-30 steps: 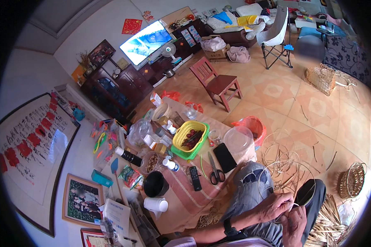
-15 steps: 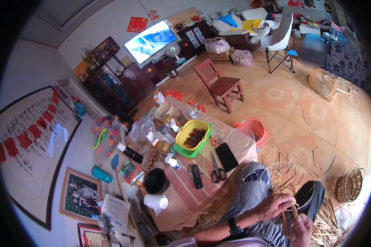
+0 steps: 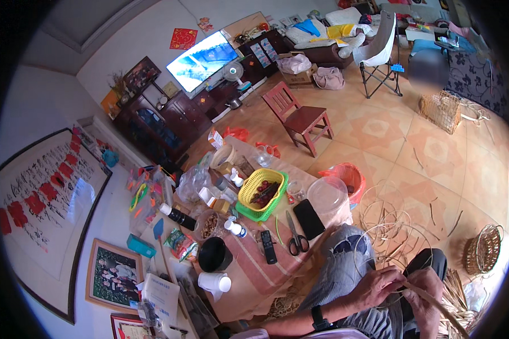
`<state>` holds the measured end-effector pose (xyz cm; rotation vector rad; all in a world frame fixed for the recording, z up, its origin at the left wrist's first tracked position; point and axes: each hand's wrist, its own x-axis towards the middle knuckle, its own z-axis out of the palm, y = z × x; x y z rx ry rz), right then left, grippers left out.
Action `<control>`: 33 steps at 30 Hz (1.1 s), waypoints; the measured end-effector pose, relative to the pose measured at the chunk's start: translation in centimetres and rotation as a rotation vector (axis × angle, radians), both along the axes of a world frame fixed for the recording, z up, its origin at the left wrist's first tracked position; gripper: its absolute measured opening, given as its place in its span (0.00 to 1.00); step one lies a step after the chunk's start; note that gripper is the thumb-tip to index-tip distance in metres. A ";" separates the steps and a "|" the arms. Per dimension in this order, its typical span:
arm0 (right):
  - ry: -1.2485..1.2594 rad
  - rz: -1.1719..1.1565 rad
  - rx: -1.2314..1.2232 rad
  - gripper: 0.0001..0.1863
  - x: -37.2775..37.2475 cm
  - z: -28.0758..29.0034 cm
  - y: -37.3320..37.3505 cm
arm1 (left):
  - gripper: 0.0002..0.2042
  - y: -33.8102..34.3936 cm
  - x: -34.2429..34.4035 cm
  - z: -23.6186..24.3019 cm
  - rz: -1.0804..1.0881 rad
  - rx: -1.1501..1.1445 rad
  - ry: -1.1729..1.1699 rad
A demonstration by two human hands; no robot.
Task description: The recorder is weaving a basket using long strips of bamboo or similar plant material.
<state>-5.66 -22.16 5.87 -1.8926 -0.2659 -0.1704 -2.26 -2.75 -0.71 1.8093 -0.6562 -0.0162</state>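
Note:
My left hand (image 3: 379,287) is closed, pinching the rim of a thin pale cane loop (image 3: 412,228) above my lap. My right hand (image 3: 424,294) is closed right beside it, gripping a flat tan strip (image 3: 453,321) that runs diagonally toward the lower right; the fingertips of both hands nearly meet, and the exact join is too small to make out. My striped trouser leg (image 3: 339,277) lies below the hands. A heap of pale strips (image 3: 457,291) is at my right, and loose cane coils (image 3: 379,212) are beyond my knees.
At my left, a cloth-covered table (image 3: 253,253) holds scissors (image 3: 297,243), a phone (image 3: 308,219), a remote, baskets and bottles. A red bin (image 3: 348,183) stands past it, a wooden chair (image 3: 300,118) farther out. Woven baskets (image 3: 481,251) sit on the right; a television (image 3: 201,61) is on.
My right hand has turned and moved slightly rightward; the tan strip, upright half a second ago, now slants out to the lower right. My left hand has shifted only slightly.

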 end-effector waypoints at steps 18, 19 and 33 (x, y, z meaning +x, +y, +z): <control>0.348 -0.073 0.326 0.08 4.1 -3.6 -0.5 | 0.10 0.0 -0.1 1.4 0.047 -0.062 0.106; 0.407 -0.061 0.279 0.07 4.5 -4.2 -0.3 | 0.10 0.0 -0.2 1.4 0.035 -0.050 0.180; -0.028 -0.356 -0.102 0.08 1.3 -6.2 1.3 | 0.06 0.0 -0.3 0.6 0.036 -0.004 0.028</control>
